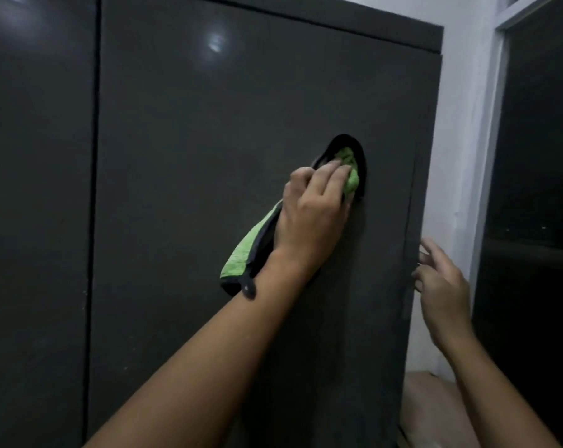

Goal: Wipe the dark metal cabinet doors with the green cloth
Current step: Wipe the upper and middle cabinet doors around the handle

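Cloth [241, 253], green with a dark hem, sits at frame centre, bunched under the left hand [309, 215] and pushed into the oval recessed handle [354, 150] of the right door [209, 124]; its loose tail hangs down-left over the wrist. Left hand: fingers closed on the cloth, pressing it against the recess. Right hand [441, 282]: empty, fingers loosely spread, at or just beside the door's right edge at lower right; contact cannot be confirmed. Left door [37, 189] fills the left of the frame, apart from both hands.

Risks, as judged: pressure in the handle may swing the door if the right hand is not bracing it; fingertips at the edge could be pinched; the hanging tail may slip free or snag; flat panels may be missed while effort stays in the recess.
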{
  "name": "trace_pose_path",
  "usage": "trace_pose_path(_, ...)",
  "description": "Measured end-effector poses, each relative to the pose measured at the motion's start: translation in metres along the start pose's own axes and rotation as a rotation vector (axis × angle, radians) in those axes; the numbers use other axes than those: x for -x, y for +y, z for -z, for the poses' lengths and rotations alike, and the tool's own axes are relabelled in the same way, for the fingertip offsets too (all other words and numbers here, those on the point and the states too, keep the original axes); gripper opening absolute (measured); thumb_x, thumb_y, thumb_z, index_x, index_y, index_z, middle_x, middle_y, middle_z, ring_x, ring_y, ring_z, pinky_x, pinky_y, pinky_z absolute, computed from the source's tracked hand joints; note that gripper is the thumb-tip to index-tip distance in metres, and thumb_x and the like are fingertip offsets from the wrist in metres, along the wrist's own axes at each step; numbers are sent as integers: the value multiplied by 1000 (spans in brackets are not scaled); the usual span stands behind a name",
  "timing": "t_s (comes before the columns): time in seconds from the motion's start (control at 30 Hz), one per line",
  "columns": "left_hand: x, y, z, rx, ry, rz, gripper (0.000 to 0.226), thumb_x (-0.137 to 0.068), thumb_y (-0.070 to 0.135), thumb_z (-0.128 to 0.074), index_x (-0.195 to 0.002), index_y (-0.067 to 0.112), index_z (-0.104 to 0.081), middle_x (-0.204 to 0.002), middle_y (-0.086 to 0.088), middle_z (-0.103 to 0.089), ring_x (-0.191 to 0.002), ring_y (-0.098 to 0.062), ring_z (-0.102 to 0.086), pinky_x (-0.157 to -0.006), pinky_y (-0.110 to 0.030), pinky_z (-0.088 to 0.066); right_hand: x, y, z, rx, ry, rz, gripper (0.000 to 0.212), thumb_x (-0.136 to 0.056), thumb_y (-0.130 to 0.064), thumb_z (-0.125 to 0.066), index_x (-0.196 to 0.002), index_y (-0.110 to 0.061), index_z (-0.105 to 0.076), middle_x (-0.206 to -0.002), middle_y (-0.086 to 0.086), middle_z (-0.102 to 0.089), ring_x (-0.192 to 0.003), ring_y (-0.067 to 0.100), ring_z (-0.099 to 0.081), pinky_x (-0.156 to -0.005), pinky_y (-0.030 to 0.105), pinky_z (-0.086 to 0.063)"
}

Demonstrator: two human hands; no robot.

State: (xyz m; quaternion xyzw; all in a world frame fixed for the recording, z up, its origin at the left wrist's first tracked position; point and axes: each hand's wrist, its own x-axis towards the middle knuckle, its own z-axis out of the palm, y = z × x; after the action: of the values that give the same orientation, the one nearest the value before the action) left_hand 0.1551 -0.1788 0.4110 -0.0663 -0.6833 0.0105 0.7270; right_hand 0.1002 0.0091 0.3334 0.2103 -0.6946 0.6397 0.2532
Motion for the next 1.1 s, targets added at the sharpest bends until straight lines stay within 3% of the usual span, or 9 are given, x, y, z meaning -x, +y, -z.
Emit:
trace_pose_path(0.13,-3,35,-28,41,-140,-133,32,-91,24,-64,-122,16,-67,-127,1,-64,-104,-23,-46,-85,-40,-44,-6,10,9,-99,-62,-70,54,-86,-26,-43,-139,-28,-55,-127,0,-66,-118,18,-62,-101,48,-51)
trace_pose_path(0.23,11,50,-34,51,-218,-209,34,-88,20,-64,-122,15,-65,-127,0,-63,-101,-24,-50,-81,-37,-39,-3,17,21,-130,-137,-111,44,-98,-7,-35,-130,-22,-61,-112,0,-72,-103,11,-69,-86,32,-54)
trace_pose_path(0.33,32,58,-33,63,-278,-226,35,-88,21,-64,-123,17,-64,-128,1,-63,-97,-22,-50,-79,-35,-34,3,25,34,-93,-195,-151,46,-99,-1,-31,-121,-22,-65,-108,3,-74,-100,15,-70,-85,32,-53)
trace_pose_path(0.6,134,78,-18,10,-500,-258,49,-85,25,-62,-133,23,-54,-136,6,-55,-99,-20,-48,-81,-38,-31,1,21,52,-1,-98,-61,22,-88,-31,-59,-106,-27,-72,-103,-2,-75,-103,15,-68,-95,35,-46)
trace_pose_path(0.77,184,87,-4,-29,-542,-182,51,-83,24,-55,-134,26,-52,-139,9,-51,-100,-20,-48,-81,-40,-30,9,28,44,102,-181,-44,21,-95,-23,-61,-113,-29,-68,-106,-9,-71,-103,7,-65,-83,24,-46)
trace_pose_path(0.9,204,88,10,-54,-575,-83,54,-82,27,-37,-133,29,-55,-139,11,-49,-103,-20,-46,-81,-40,-28,21,40,41,176,-228,-48,28,-98,-20,-55,-124,-27,-63,-110,-5,-71,-108,9,-64,-95,31,-50)
trace_pose_path(0.97,205,90,16,-53,-587,-2,56,-80,30,-36,-133,31,-56,-138,14,-50,-105,-18,-43,-82,-39,-27,28,44,39,183,-235,-45,33,-98,-20,-56,-130,-30,-59,-108,-8,-70,-105,4,-63,-97,32,-51)
trace_pose_path(1.1,189,99,18,106,-557,244,51,-84,31,-38,-131,32,-57,-135,18,-53,-105,-14,-43,-79,-38,-32,50,51,36,88,-250,-35,51,-97,-16,-60,-141,-37,-45,-125,-10,-59,-116,-1,-55,-96,25,-46)
